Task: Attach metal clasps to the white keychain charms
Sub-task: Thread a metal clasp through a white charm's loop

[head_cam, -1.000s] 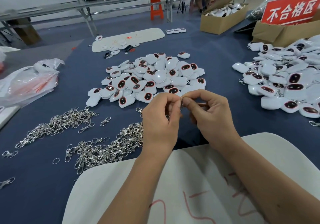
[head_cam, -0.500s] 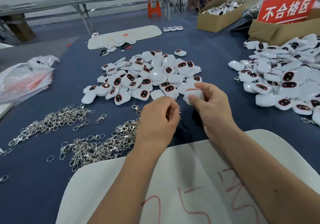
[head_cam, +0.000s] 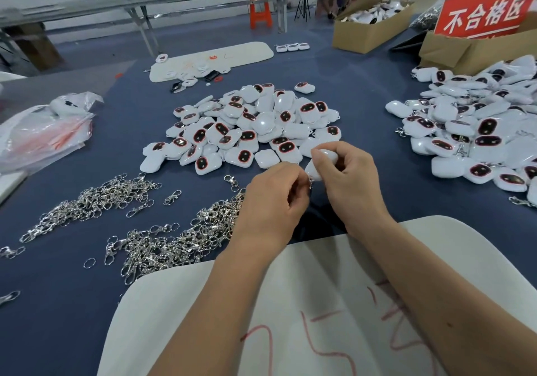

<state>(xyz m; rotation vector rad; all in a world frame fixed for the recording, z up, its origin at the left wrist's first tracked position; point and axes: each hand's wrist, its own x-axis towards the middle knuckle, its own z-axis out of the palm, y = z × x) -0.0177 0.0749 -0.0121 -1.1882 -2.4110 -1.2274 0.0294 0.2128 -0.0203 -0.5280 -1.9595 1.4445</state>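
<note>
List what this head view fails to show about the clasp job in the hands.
- Clasp: only a glint shows between the hands; the left hand covers the rest.
- Charm: its face and loop are hidden by the right hand and its fingers.
- Whether the clasp is hooked on: too small to tell.

A table (head_cam: pixel 363 108) covered in dark blue cloth carries a central heap of white keychain charms (head_cam: pixel 250 128) and a larger heap (head_cam: pixel 476 131) at its right edge. Two loose piles of metal clasps (head_cam: pixel 96 198) (head_cam: pixel 180 239) lie at left, near a crumpled plastic bag (head_cam: pixel 40 134). A white board with red marks (head_cam: pixel 319 317) sits at the near edge, another white board (head_cam: pixel 215 57) at the far side. Cardboard boxes (head_cam: pixel 369 29) stand at far right, one bearing a red sign (head_cam: pixel 485 12).
</note>
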